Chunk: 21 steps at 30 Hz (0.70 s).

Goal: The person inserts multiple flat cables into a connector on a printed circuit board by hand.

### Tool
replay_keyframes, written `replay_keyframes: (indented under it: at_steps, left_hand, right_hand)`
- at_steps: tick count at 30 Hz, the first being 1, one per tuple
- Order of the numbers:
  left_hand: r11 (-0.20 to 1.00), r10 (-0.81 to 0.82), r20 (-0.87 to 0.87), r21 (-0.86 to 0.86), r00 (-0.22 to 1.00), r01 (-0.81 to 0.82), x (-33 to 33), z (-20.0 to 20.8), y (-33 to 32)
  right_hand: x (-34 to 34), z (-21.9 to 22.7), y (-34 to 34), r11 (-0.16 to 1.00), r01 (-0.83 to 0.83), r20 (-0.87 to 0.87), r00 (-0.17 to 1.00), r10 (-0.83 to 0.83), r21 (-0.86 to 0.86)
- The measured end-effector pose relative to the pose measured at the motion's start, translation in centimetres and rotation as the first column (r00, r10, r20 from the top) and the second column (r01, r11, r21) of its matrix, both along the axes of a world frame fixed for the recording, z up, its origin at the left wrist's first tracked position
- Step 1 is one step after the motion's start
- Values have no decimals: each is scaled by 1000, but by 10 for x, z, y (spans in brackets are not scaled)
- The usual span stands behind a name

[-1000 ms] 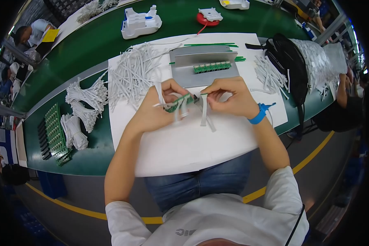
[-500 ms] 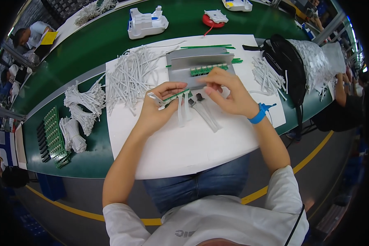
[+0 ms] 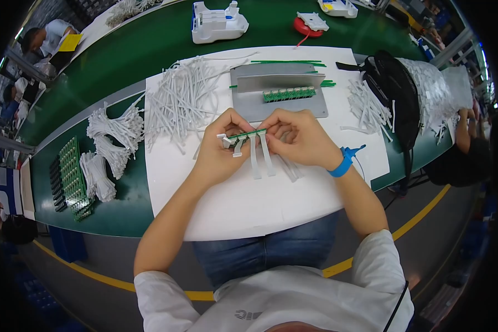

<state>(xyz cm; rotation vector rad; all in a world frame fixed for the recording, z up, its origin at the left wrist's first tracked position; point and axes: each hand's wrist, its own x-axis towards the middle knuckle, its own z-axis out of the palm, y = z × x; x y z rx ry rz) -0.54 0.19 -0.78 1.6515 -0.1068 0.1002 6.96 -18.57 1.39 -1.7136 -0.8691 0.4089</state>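
Between my hands is a narrow green circuit board strip (image 3: 243, 135) with several flat white ribbon cables (image 3: 254, 157) hanging from it. My left hand (image 3: 218, 146) pinches the strip near its left end, beside the white connectors. At the opposite end, the fingers of my right hand (image 3: 301, 138) are closed on the strip; a blue wrist strap (image 3: 346, 161) circles that wrist. More flat cables (image 3: 289, 169) lie on the white sheet, partly hidden under my right hand. Behind my hands, a grey metal fixture (image 3: 249, 102) carries a row of green boards (image 3: 289, 94).
White cables are heaped at the left (image 3: 180, 99) and in a smaller pile (image 3: 368, 105) at the right. Bundled cables (image 3: 116, 130) and green board panels (image 3: 72, 171) lie farther left. A black bag (image 3: 393, 88) rests at right. White housings (image 3: 218, 25) stand on the green belt.
My right hand has come down and left onto the board strip, which now lies more level. Its fingers were apart from the strip before. The whole view has shifted slightly.
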Motion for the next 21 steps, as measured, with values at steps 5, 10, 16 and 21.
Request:
replay_keyframes:
  at_steps: [5,10,16,21]
  left_hand:
    - [995,-46,73,-80,996,52,2,-3,-4]
    - [1000,-17,45,-1,999,17,1,-4,-5]
    - [997,54,54,54,997,-56,-5,-1,-15]
    - [948,147,82,274,986,-164,-4,-5,-11]
  right_hand:
    - [1,-3,-3,1000,-3,98,995,2,10]
    - [1,-9,-3,1000,15,20,1000,-15,12]
    - [-2,-11,-4,1000,9,77,997,-10,23]
    - [-3,-14,-3,996,23,138,990,-35,85]
